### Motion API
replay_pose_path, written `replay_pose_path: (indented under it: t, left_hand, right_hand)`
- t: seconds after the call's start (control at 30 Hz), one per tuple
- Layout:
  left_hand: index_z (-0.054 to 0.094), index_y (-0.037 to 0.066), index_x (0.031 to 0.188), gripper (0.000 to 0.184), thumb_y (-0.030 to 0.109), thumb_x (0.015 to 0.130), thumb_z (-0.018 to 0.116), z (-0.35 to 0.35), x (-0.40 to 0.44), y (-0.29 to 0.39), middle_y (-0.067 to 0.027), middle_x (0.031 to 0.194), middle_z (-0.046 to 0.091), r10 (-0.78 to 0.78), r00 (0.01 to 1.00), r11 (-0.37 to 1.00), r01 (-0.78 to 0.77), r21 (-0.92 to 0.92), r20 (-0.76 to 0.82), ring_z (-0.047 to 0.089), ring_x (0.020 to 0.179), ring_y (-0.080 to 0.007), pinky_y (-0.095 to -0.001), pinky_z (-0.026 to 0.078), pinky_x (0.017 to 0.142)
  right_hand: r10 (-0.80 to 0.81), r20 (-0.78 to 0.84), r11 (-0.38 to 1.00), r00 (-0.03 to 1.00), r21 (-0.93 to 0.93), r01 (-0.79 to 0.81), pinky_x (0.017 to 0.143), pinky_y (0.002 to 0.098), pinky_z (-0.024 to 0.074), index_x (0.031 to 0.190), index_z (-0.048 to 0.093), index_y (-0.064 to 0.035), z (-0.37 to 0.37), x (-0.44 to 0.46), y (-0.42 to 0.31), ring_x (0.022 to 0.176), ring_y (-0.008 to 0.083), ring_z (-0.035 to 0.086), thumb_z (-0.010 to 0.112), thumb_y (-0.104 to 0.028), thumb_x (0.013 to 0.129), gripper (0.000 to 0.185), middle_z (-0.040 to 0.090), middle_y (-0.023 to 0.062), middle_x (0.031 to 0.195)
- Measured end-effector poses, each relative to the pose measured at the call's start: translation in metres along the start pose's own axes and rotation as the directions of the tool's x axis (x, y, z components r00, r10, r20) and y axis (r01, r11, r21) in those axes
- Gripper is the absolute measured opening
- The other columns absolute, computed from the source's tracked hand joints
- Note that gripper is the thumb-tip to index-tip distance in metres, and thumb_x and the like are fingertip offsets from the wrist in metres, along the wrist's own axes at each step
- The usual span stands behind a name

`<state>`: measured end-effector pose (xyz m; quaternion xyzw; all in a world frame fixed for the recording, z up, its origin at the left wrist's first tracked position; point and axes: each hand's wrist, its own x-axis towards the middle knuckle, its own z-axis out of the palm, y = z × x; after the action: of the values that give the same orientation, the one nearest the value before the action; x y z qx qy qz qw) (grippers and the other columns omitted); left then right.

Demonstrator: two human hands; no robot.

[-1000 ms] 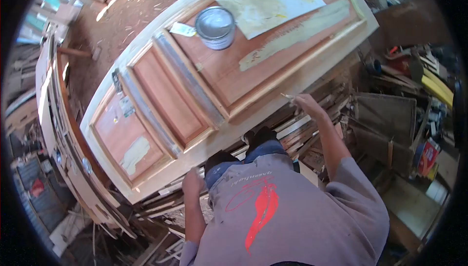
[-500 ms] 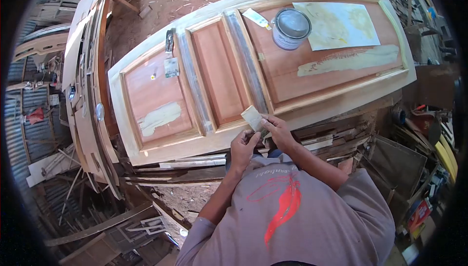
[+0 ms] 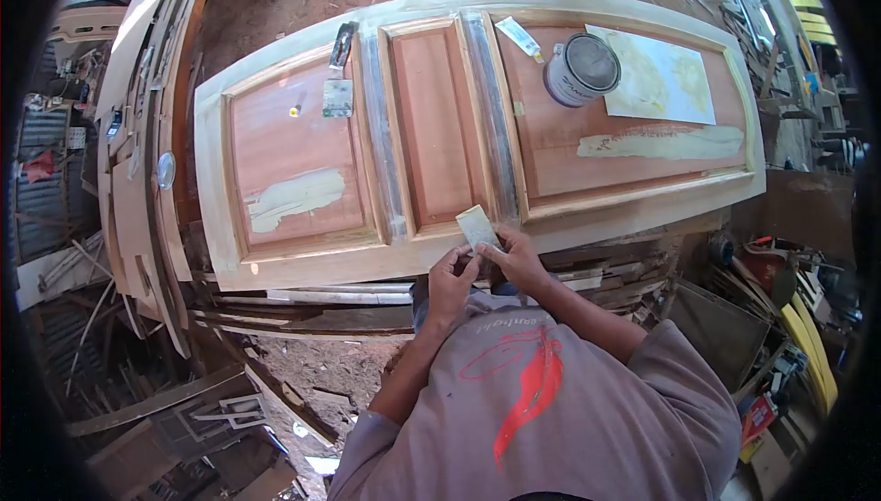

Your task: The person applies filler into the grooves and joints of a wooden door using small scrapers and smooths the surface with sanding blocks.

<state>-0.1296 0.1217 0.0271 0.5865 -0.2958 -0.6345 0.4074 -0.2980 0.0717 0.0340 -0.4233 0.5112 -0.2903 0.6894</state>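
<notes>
A small pale rectangular piece (image 3: pixel 477 228), perhaps folded sandpaper or a scraper, is held up over the near edge of a panelled wooden door (image 3: pixel 587 237). My right hand (image 3: pixel 517 258) pinches its right side. My left hand (image 3: pixel 451 279) has its fingers closed at the lower end of the piece, close to my right hand. Pale filler patches (image 3: pixel 298 198) mark the door's panels. On the right panel stand a metal can (image 3: pixel 583 71), a stained white sheet (image 3: pixel 659 74) and a tube (image 3: pixel 519 38).
A dark-handled tool (image 3: pixel 342 45) and a greenish square plate (image 3: pixel 338 98) lie on the door's left part, with a small yellow-tipped item (image 3: pixel 295 111). Tall boards (image 3: pixel 124 226) lean at the left. Scrap wood and yellow tubing (image 3: pixel 808 354) are at the right.
A second ago my hands were apart; they came together at the pale piece, my right hand moving left and my left hand moving right. Since half a second ago they have barely moved.
</notes>
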Motion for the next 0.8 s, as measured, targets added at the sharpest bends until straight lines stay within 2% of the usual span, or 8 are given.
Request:
replay_pose_path:
  t: [0.13, 0.23, 0.3, 0.37, 0.47, 0.57, 0.67, 0.8]
  left_hand:
    - [0.068, -0.004, 0.126, 0.030, 0.016, 0.104, 0.070, -0.012, 0.003, -0.011, -0.0096, 0.105, 0.076, -0.173, 0.970, 0.979, 0.188, -0.074, 0.171, 0.073, 0.090, -0.0140, -0.0298, 0.061, 0.084]
    - [0.066, -0.006, 0.129, 0.035, 0.018, 0.104, 0.070, -0.017, 0.005, -0.024, -0.0112, 0.106, 0.075, -0.260, 0.948, 0.956, 0.280, -0.093, 0.184, 0.075, 0.092, -0.0177, -0.0307, 0.062, 0.083]
    - [0.064, -0.006, 0.130, 0.037, 0.019, 0.104, 0.070, -0.025, 0.007, -0.031, -0.0123, 0.107, 0.075, -0.278, 0.946, 0.953, 0.293, -0.076, 0.165, 0.075, 0.094, -0.0188, -0.0313, 0.062, 0.084]
    - [0.063, -0.006, 0.132, 0.037, 0.019, 0.104, 0.070, -0.037, 0.007, -0.035, -0.0138, 0.110, 0.074, -0.267, 0.953, 0.960, 0.277, -0.053, 0.146, 0.074, 0.096, -0.0184, -0.0322, 0.062, 0.088]
    - [0.063, -0.006, 0.130, 0.037, 0.019, 0.103, 0.071, -0.055, 0.011, -0.068, -0.0132, 0.108, 0.074, -0.205, 0.973, 0.978, 0.199, 0.059, 0.108, 0.073, 0.094, -0.0176, -0.0312, 0.061, 0.086]
    - [0.067, -0.005, 0.127, 0.034, 0.017, 0.101, 0.072, -0.061, 0.010, -0.058, -0.0093, 0.102, 0.074, -0.260, 0.964, 0.957, 0.249, 0.146, 0.063, 0.072, 0.086, -0.0123, -0.0267, 0.059, 0.080]
    - [0.068, -0.004, 0.125, 0.032, 0.017, 0.101, 0.072, -0.068, 0.007, -0.061, -0.0091, 0.099, 0.074, -0.238, 0.971, 0.958, 0.232, 0.166, 0.020, 0.072, 0.085, -0.0125, -0.0268, 0.059, 0.078]
    - [0.068, -0.005, 0.123, 0.032, 0.018, 0.101, 0.073, -0.087, 0.002, -0.077, -0.0102, 0.099, 0.074, -0.275, 0.962, 0.941, 0.271, 0.201, -0.011, 0.072, 0.085, -0.0131, -0.0274, 0.059, 0.077]
  right_hand:
    - [0.053, -0.005, 0.989, 0.999, 0.135, -0.052, 0.092, 0.0318, 0.0545, 0.135, 0.063, -0.0022, -0.001, -0.002, 0.025, 0.103, 0.0117, 0.067, 0.066, -0.015, 0.105, 0.032, 0.073, 0.0055, 0.113]
    - [0.092, -0.196, 0.969, 0.976, 0.241, -0.042, 0.088, 0.0306, 0.0549, 0.134, 0.063, -0.0027, -0.019, -0.005, 0.028, 0.098, 0.0107, 0.067, 0.062, -0.013, 0.107, 0.029, 0.073, 0.0036, 0.114]
    - [-0.100, -0.343, 0.975, 0.934, -0.219, 0.024, 0.092, 0.0376, 0.0522, 0.148, 0.057, -0.0064, -0.058, 0.000, 0.057, 0.103, 0.0237, 0.065, 0.056, -0.012, 0.109, 0.039, 0.071, 0.0130, 0.111]
    - [-0.318, -0.377, 0.695, 0.870, -0.717, -0.056, 0.097, 0.0400, 0.0496, 0.155, 0.053, -0.0086, -0.089, 0.002, 0.066, 0.110, 0.0311, 0.062, 0.055, -0.013, 0.108, 0.047, 0.065, 0.0190, 0.113]
    - [-0.231, -0.423, 0.587, 0.876, -0.779, -0.222, 0.098, 0.0526, 0.0459, 0.161, 0.046, -0.0142, -0.100, 0.012, 0.068, 0.109, 0.0472, 0.055, 0.063, -0.021, 0.104, 0.060, 0.062, 0.0262, 0.110]
    - [-0.309, -0.455, 0.521, 0.835, -0.816, -0.251, 0.098, 0.0540, 0.0463, 0.161, 0.046, -0.0168, -0.089, 0.024, 0.082, 0.108, 0.0479, 0.056, 0.069, -0.027, 0.099, 0.067, 0.057, 0.0269, 0.116]
    - [-0.155, -0.521, 0.570, 0.839, -0.741, -0.355, 0.098, 0.0546, 0.0466, 0.159, 0.048, -0.0207, -0.080, 0.028, 0.080, 0.111, 0.0470, 0.056, 0.071, -0.027, 0.098, 0.066, 0.054, 0.0292, 0.120]
    - [-0.106, -0.547, 0.574, 0.831, -0.716, -0.397, 0.102, 0.0525, 0.0487, 0.159, 0.049, -0.0196, -0.074, 0.033, 0.074, 0.115, 0.0499, 0.058, 0.073, -0.023, 0.095, 0.068, 0.054, 0.0316, 0.123]
